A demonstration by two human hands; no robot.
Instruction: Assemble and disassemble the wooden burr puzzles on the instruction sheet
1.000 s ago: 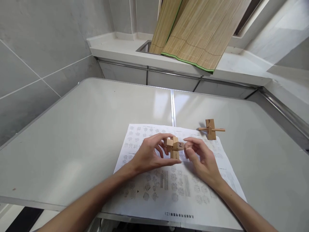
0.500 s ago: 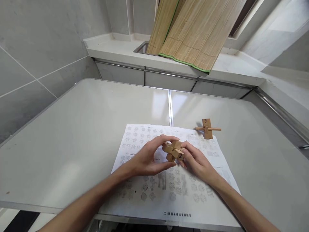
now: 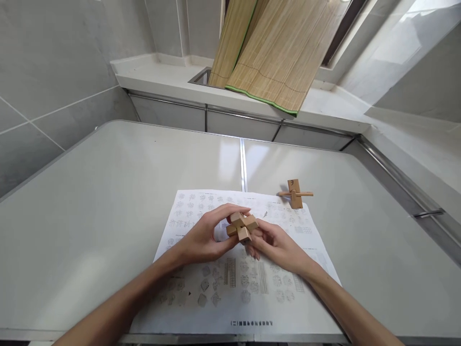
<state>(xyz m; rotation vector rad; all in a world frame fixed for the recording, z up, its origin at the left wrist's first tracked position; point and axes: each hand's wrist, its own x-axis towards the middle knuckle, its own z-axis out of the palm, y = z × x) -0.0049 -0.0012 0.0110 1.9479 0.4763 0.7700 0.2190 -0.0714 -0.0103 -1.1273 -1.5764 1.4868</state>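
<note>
A wooden burr puzzle (image 3: 242, 227) of interlocked blocks is held between both hands above a large printed sheet (image 3: 216, 327). My left hand (image 3: 211, 235) grips it from the left, thumb below and forefinger above. On the right side, my right hand (image 3: 275, 244) closes round the puzzle with its fingers curled under it. A second wooden piece (image 3: 296, 194), made of a flat marked board crossed by a thin stick, lies at the sheet's upper right edge, touched by neither hand.
The white folding table (image 3: 108, 216) has a metal seam (image 3: 244, 166) down its middle. Behind it stand a pale counter (image 3: 162, 86) with a sink (image 3: 201, 77) and a hanging bamboo mat (image 3: 273, 57) edged in green. Grey tiled walls rise around it.
The held puzzle has been turned; its numbered face no longer shows. My right hand's fingers have shifted lower round it. The whole view has swung slightly to the right.
</note>
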